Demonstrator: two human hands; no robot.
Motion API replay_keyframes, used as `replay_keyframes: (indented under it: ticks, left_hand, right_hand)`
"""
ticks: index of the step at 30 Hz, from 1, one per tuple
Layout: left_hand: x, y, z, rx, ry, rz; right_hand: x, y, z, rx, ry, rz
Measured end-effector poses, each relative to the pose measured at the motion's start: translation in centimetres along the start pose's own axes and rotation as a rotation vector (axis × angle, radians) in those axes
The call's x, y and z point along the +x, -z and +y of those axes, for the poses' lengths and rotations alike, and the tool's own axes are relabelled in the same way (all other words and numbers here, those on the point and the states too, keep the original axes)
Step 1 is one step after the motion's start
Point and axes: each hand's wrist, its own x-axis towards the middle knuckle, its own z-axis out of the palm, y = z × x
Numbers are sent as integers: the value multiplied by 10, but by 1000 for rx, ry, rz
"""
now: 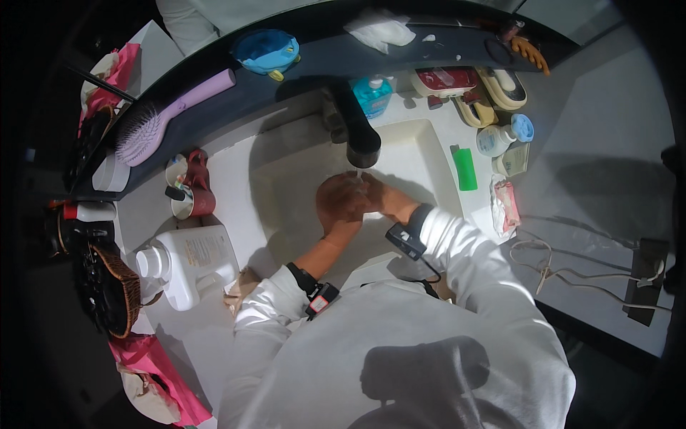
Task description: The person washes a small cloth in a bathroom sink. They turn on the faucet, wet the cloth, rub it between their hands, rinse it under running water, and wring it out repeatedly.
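Both my hands are together under the black faucet [363,142], over the white sink basin [295,177]. Water runs from the spout onto them. My left hand [340,201] lies against my right hand [379,192], palms towards each other; the fingers overlap and are partly blurred, so their exact pose is unclear. No object shows between them. Behind the basin, right of the faucet, stands a pump bottle of blue liquid [372,97]. A green object [464,169] lies on the counter just right of the basin.
Left are red-and-white cups [201,201], a large white jug [195,257] and a wicker basket [126,295]. A purple hairbrush [147,134] and blue bowl-like container [268,52] sit on the back ledge. Right are soap dishes [474,110], a white bottle [492,140] and a cable [584,275].
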Motion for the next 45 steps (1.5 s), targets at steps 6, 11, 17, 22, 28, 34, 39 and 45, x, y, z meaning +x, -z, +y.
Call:
replay_keyframes:
  ticks: [6, 11, 17, 22, 28, 34, 39, 45]
  left_hand:
    - [-8, -7, 8, -302, -148, -364]
    - [-12, -18, -3, -82, -523, -390]
    - [-15, -27, -17, 253, -858, -329]
    - [-18, -30, -24, 247, -915, -413]
    - [4, -32, -23, 287, -314, -554]
    - [13, -62, -29, -543, 753, -287]
    - [4, -59, -52, -365, 748, -572]
    - [-23, -27, -59, -280, 771, -732]
  right_hand:
    - [20, 26, 31, 175, 408, -156]
    - [28, 38, 33, 922, 366, -122]
    - [21, 28, 30, 704, 393, 3]
    - [25, 7, 34, 611, 48, -104]
    - [7, 20, 37, 1021, -234, -86]
    - [-42, 52, 30, 2142, -753, 199]
    - [-64, 64, 17, 1396, -787, 425]
    - [-55, 87, -16, 1021, -589, 248]
